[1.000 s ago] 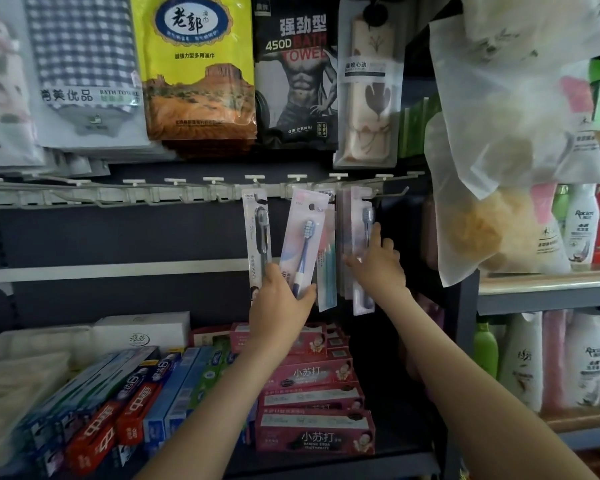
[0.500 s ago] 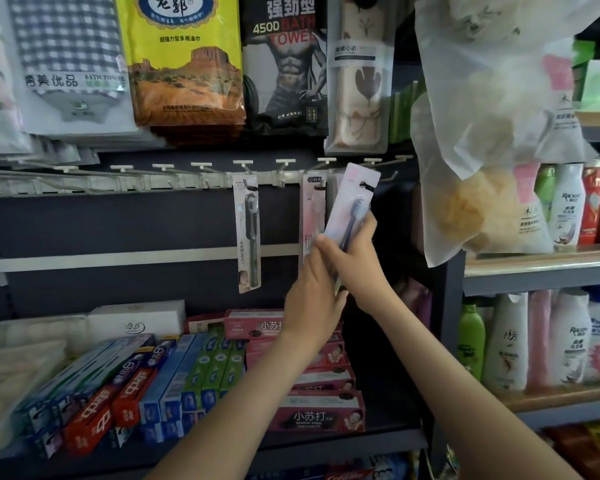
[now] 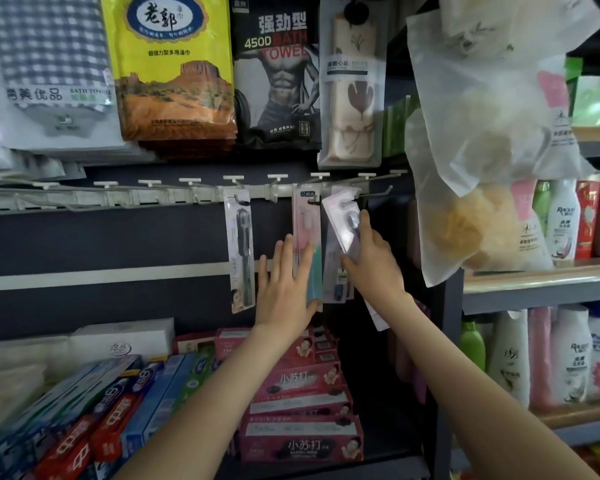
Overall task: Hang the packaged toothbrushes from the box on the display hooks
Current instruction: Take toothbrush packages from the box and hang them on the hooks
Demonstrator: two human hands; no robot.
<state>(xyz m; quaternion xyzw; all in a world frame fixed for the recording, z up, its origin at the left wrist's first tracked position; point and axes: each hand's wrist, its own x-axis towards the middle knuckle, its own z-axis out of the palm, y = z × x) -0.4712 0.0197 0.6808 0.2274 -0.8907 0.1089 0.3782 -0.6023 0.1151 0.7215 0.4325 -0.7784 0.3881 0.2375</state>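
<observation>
My right hand (image 3: 369, 259) holds a pale pink toothbrush pack (image 3: 340, 221) tilted, its top hole up at a hook (image 3: 343, 202) on the white hook rail (image 3: 118, 197). My left hand (image 3: 284, 285) is spread with straight fingers, touching the pink and teal packs (image 3: 307, 244) that hang from the neighbouring hook. A dark toothbrush pack (image 3: 240, 247) hangs alone further left. The box of toothbrushes is out of view.
Towel packs (image 3: 174, 64) hang above the rail. A big clear bag with a yellow sponge (image 3: 471, 220) hangs close on the right. Toothpaste boxes (image 3: 302, 400) fill the shelf below. Bottles (image 3: 565, 220) stand on the right-hand shelves. Several hooks to the left are bare.
My left hand passed the pink pack to my right hand and let go. The right hand lifted the pack to the hook, and the left hand opened flat on the hanging packs.
</observation>
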